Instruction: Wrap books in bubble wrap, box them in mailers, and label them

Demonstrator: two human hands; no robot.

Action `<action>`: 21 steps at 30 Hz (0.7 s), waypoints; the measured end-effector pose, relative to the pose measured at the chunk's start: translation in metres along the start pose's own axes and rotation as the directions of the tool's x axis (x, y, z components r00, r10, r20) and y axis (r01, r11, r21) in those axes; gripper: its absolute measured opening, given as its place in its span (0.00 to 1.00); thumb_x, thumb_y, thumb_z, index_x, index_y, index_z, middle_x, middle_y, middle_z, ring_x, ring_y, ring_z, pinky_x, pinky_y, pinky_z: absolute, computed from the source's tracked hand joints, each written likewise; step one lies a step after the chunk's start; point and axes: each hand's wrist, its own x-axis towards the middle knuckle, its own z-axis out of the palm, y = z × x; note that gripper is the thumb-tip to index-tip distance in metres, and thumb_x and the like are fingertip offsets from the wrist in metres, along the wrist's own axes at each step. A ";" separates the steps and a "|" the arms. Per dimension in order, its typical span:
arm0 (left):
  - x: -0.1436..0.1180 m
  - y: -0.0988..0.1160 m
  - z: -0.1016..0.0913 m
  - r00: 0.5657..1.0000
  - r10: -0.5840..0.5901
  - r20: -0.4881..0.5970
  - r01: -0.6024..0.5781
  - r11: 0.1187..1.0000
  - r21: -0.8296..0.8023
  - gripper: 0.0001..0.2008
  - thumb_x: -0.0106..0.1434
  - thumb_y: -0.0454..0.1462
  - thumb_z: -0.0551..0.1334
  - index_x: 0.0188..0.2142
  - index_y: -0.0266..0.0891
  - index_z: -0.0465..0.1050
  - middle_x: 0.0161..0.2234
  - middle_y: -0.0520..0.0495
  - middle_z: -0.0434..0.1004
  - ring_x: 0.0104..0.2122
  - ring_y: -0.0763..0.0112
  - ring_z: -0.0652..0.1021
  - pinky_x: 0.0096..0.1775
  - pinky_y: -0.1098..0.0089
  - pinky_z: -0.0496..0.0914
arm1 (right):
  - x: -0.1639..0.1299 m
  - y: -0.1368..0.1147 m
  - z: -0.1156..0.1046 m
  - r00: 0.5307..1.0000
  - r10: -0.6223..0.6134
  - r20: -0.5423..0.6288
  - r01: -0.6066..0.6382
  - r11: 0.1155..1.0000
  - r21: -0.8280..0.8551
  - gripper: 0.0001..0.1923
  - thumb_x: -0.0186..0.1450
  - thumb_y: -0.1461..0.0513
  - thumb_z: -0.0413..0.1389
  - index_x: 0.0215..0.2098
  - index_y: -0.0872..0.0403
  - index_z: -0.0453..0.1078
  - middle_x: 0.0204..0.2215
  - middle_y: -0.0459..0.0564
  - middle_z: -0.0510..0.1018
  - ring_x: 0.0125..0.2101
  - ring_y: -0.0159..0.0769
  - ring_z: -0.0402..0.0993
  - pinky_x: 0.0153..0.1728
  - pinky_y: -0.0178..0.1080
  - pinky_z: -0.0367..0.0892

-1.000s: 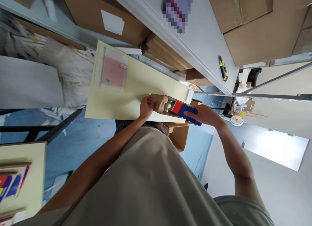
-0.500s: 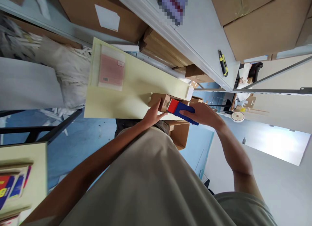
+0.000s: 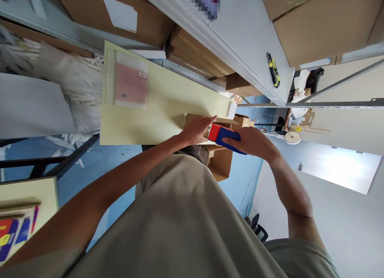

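My right hand [image 3: 251, 141] is closed around a narrow blue box with a red end [image 3: 226, 135]. That red end points left, right beside my left hand [image 3: 196, 130]. A small brown cardboard box [image 3: 189, 118] lies on the pale yellow tabletop [image 3: 162, 122], and my left hand lies across it, gripping it with the fingers reaching right along it. Much of the cardboard box is hidden by my left hand. The blue box lies at its right-hand end; whether part of it is inside, I cannot tell.
A pink-labelled flat packet [image 3: 131, 83] lies at the table's left end. Beyond the table runs a white shelf [image 3: 240, 42] with a yellow-black box cutter [image 3: 273, 72] and large cartons [image 3: 324, 30]. An open carton [image 3: 221, 164] stands below the near edge. Colourful boxes [image 3: 12, 234] are lower left.
My left hand has shifted over the cardboard box and now covers more of its front, fingers reaching toward the red end. My right hand keeps the blue box, moved very slightly right.
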 end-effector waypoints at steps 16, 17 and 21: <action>-0.011 -0.021 0.036 0.948 -0.263 -0.180 0.274 0.961 0.040 0.36 0.70 0.36 0.72 0.76 0.40 0.71 0.56 0.34 0.87 0.59 0.41 0.78 0.68 0.42 0.69 | 0.018 0.031 -0.004 0.990 0.081 0.111 -0.070 0.992 -0.102 0.35 0.78 0.34 0.55 0.28 0.51 0.76 0.23 0.55 0.78 0.29 0.45 0.78 0.33 0.44 0.59; -0.011 -0.022 0.036 0.951 -0.255 -0.177 0.267 0.963 0.043 0.36 0.70 0.36 0.72 0.76 0.40 0.71 0.56 0.35 0.87 0.59 0.41 0.78 0.68 0.43 0.69 | 0.023 0.038 -0.004 0.989 0.082 0.123 -0.069 0.992 -0.103 0.35 0.77 0.34 0.56 0.28 0.51 0.76 0.22 0.55 0.77 0.29 0.45 0.78 0.34 0.44 0.60; -0.011 -0.028 0.038 0.955 -0.223 -0.195 0.244 0.965 0.096 0.38 0.70 0.36 0.73 0.77 0.38 0.68 0.58 0.36 0.87 0.60 0.43 0.79 0.68 0.45 0.70 | 0.039 0.063 -0.003 0.993 0.054 0.108 -0.040 0.991 -0.128 0.36 0.75 0.31 0.59 0.28 0.51 0.76 0.22 0.54 0.77 0.29 0.45 0.77 0.35 0.44 0.61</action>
